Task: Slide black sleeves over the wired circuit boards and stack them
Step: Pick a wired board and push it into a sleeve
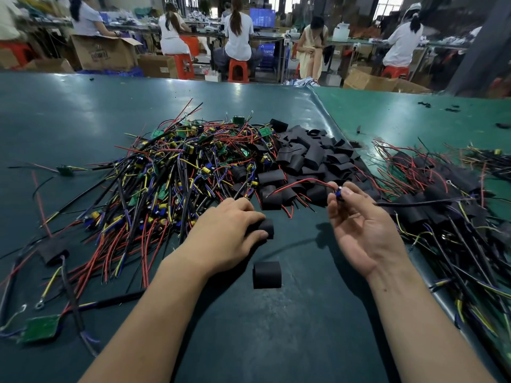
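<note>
Loose black sleeve [267, 275] is seen lying on the mat [276, 341] between the forearms; fingertips [344, 192] of the right hand [362, 228] are pinched on 1 small wired board [338, 194], palm turned up; 1 sleeve [265, 227] is gripped by the curled left hand [229, 230] against the mat; not yet slid on, by the look of it. Sleeved stack [442, 194] is piled at right; unsleeved boards [177, 167] and spare sleeves [307, 156] are heaped ahead; most work is judged left.
</note>
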`<state>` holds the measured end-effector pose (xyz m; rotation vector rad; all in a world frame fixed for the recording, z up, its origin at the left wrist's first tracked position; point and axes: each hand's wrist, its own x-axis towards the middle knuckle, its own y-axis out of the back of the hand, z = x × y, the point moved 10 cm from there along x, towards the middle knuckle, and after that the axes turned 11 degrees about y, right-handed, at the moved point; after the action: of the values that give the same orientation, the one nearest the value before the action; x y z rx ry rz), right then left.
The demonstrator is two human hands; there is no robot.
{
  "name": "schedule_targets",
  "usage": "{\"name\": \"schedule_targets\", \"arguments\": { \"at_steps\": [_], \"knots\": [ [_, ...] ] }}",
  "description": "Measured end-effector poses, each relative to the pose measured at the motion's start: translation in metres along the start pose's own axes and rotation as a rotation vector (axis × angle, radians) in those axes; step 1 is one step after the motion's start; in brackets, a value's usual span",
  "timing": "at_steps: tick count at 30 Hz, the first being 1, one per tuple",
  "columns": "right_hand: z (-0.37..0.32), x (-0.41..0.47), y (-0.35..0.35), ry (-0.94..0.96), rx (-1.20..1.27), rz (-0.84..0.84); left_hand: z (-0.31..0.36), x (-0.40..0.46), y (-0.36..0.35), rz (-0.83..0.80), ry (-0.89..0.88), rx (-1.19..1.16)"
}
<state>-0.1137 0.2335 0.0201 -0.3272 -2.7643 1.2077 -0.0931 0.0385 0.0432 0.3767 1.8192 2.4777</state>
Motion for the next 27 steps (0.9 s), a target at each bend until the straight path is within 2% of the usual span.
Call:
{"name": "schedule_targets", "arguments": {
  "at_steps": [2, 6, 11, 19, 27],
  "knots": [
    [-0.003, 0.001, 0.002, 0.027, -0.009, 0.013, 0.002, -0.001, 0.001, 0.027, 0.001, -0.03],
    [-0.006, 0.002, 0.002, 0.036, -0.01, 0.006, 0.004, -0.002, 0.018, 0.105, 0.005, -0.279],
    [-0.007, 0.003, 0.004, 0.04, -0.01, 0.026, 0.013, -0.008, 0.036, 0.193, -0.078, -0.438],
    [-0.008, 0.004, 0.011, 0.06, -0.041, 0.08, 0.003, -0.009, 0.047, 0.262, -0.032, -0.509],
    [-0.011, 0.005, 0.009, 0.107, -0.088, 0.069, 0.0, -0.009, 0.044, 0.248, -0.013, -0.512]
  ]
}}
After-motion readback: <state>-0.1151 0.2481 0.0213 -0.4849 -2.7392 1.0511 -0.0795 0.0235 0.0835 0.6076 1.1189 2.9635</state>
